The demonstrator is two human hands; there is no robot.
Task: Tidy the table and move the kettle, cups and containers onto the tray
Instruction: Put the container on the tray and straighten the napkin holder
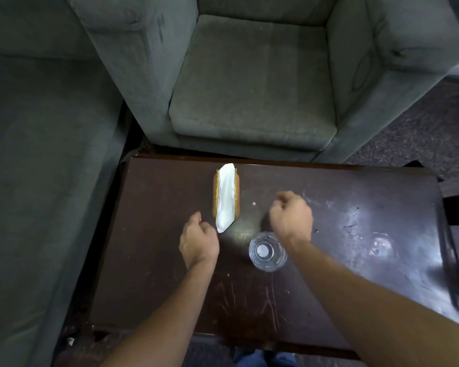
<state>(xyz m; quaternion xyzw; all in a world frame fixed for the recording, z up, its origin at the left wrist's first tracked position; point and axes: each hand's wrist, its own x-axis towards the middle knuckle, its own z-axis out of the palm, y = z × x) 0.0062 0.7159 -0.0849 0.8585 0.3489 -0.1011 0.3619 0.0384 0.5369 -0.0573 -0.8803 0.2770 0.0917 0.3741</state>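
Observation:
A dark wooden table (149, 260) fills the lower half of the view. Near its far edge stands a gold wire napkin holder (238, 193) with white napkins (225, 198) in it. A clear glass (267, 251) stands upright near the middle. My left hand (198, 241) hovers just left of the holder's near end, fingers curled loosely, nothing in it. Above and right of the glass, my right hand (292, 217) has its fingers curled under; nothing shows in it. No kettle or tray is in view.
A grey armchair (252, 83) stands directly behind the table, and a grey sofa (37, 154) runs along the left. A faint second clear glass (380, 245) sits toward the table's right end. Dark carpet (421, 133) lies at the right.

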